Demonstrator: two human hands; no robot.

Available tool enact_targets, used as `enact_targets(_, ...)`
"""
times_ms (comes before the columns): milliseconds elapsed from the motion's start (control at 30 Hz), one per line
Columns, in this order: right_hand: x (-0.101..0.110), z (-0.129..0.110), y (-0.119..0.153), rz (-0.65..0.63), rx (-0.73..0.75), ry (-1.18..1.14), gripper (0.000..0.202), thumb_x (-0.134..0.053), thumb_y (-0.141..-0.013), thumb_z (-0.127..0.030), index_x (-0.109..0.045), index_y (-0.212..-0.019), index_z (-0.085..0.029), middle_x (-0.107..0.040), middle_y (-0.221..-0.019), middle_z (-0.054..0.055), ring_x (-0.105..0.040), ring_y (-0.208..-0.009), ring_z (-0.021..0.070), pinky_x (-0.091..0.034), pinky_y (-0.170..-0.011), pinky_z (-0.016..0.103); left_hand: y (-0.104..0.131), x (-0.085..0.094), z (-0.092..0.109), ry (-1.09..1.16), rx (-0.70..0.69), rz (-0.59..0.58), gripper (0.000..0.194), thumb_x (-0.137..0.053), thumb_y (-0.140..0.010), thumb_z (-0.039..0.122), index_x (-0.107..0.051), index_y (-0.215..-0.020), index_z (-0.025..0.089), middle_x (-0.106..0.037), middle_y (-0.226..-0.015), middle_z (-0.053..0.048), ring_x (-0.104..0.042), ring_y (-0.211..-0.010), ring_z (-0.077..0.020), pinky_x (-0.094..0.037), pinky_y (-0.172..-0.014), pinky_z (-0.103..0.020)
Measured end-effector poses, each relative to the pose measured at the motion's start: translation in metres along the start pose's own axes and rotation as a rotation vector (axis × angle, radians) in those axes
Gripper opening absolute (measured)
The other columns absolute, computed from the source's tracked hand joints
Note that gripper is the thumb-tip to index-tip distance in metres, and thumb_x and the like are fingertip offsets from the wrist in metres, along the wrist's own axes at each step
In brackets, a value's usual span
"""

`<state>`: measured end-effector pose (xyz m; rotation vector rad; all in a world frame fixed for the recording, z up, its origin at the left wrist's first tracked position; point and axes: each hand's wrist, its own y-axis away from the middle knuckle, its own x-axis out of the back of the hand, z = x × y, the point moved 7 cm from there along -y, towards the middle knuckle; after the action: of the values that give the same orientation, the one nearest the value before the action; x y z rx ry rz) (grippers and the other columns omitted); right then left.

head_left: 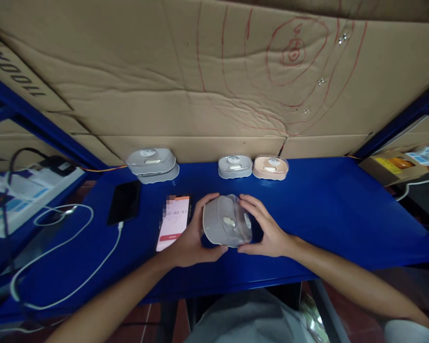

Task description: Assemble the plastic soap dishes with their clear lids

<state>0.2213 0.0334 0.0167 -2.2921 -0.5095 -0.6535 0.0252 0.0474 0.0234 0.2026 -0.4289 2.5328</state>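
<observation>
Between my two hands is a grey plastic box with a clear lid, tilted so that its top and a small pale latch face me. My left hand grips its left end, thumb along the near edge. On the other end, my right hand has its fingers over the far edge and its thumb below. A round sticker shows near the right end. Whether the box touches the table is hidden. Close to my left wrist lies a lit phone with a timer on its screen.
Along the cardboard wall stand two stacked grey boxes, a single grey box and a peach box. A dark phone with a white cable lies left. The blue table extends right, towards an open carton.
</observation>
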Motion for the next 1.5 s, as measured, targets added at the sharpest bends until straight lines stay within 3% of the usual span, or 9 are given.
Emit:
enact_targets(200,0.004,-0.005,-0.002,-0.028,0.037,0.001,0.108,-0.085,-0.086,-0.06,-0.022,-0.171,-0.036,-0.037,-0.168,0.017,-0.039,-0.158,0.039,-0.042,-0.125,0.059,0.001,-0.001,0.013,-0.077,-0.07,-0.017,0.106,-0.087,-0.078,0.02,-0.023,-0.16,0.039,-0.049,-0.158,-0.015,-0.058,-0.141,-0.0395,-0.051,-0.115,-0.056)
enact_targets(400,0.003,-0.003,0.0,-0.048,0.036,0.034,0.106,-0.081,-0.089,-0.061,-0.021,-0.172,-0.035,-0.036,-0.169,0.016,-0.037,-0.158,0.039,-0.042,-0.125,0.059,0.001,-0.005,0.013,-0.049,-0.086,-0.043,0.106,-0.086,-0.079,0.018,-0.023,-0.161,0.038,-0.051,-0.156,-0.015,-0.061,-0.138,-0.0383,-0.053,-0.113,-0.054)
enact_targets(633,-0.003,0.004,0.004,-0.077,-0.002,0.013,0.111,-0.083,-0.086,-0.062,-0.018,-0.172,-0.037,-0.033,-0.169,0.015,-0.034,-0.16,0.0389,-0.039,-0.128,0.059,-0.002,-0.005,0.003,0.072,-0.022,-0.062,0.105,-0.092,-0.08,0.025,-0.027,-0.161,0.038,-0.049,-0.161,-0.015,-0.057,-0.144,-0.0389,-0.049,-0.118,-0.055)
enact_targets(867,-0.011,0.006,0.001,-0.194,-0.055,-0.078,0.108,-0.074,-0.097,-0.056,-0.002,-0.174,-0.035,-0.021,-0.175,0.017,-0.026,-0.165,0.0354,-0.035,-0.131,0.054,-0.005,-0.003,-0.015,0.147,0.064,0.007,0.103,-0.099,-0.073,0.035,-0.035,-0.154,0.039,-0.05,-0.158,-0.013,-0.054,-0.146,-0.0392,-0.043,-0.122,-0.059)
enact_targets(1000,-0.002,0.005,-0.004,-0.238,-0.076,-0.04,0.111,-0.082,-0.089,-0.058,-0.014,-0.173,-0.032,-0.031,-0.173,0.017,-0.034,-0.162,0.0349,-0.041,-0.129,0.052,-0.002,-0.002,-0.022,0.002,0.083,-0.001,0.105,-0.1,-0.071,0.043,-0.033,-0.152,0.038,-0.048,-0.155,-0.013,-0.054,-0.143,-0.0398,-0.046,-0.119,-0.06)
enact_targets(1133,0.022,0.012,-0.006,-0.255,-0.133,0.184,0.097,-0.088,-0.085,-0.05,-0.036,-0.164,-0.028,-0.044,-0.167,0.018,-0.044,-0.155,0.0373,-0.045,-0.124,0.059,-0.002,-0.002,-0.024,-0.255,0.085,-0.063,0.108,-0.093,-0.081,0.046,-0.021,-0.162,0.039,-0.034,-0.168,-0.016,-0.041,-0.155,-0.041,-0.039,-0.125,-0.063)
enact_targets(1233,0.044,0.016,0.003,-0.279,-0.166,0.32,0.085,-0.089,-0.084,-0.044,-0.047,-0.156,-0.025,-0.048,-0.164,0.02,-0.048,-0.152,0.0398,-0.047,-0.12,0.063,-0.013,-0.001,-0.023,-0.382,0.05,-0.076,0.089,-0.078,-0.095,0.046,-0.022,-0.164,0.042,-0.031,-0.172,-0.011,-0.038,-0.158,-0.0369,-0.04,-0.126,-0.06)
enact_targets(1333,0.071,0.022,0.026,-0.322,-0.22,0.381,0.075,-0.085,-0.088,-0.045,-0.05,-0.152,-0.024,-0.046,-0.166,0.021,-0.048,-0.153,0.0379,-0.048,-0.119,0.059,-0.038,0.008,-0.022,-0.522,0.028,0.012,0.064,-0.064,-0.105,0.045,-0.032,-0.161,0.038,-0.038,-0.168,-0.011,-0.044,-0.155,-0.0343,-0.041,-0.125,-0.059)
enact_targets(1500,0.154,0.061,0.083,-0.195,-0.345,0.636,0.064,-0.069,-0.099,-0.054,-0.052,-0.156,-0.031,-0.044,-0.167,0.017,-0.043,-0.155,0.0397,-0.041,-0.121,0.063,-0.102,0.022,-0.029,-0.827,-0.02,0.052,0.07,-0.064,-0.102,0.046,-0.037,-0.163,0.024,-0.028,-0.177,-0.02,-0.027,-0.163,-0.0446,-0.026,-0.129,-0.067)
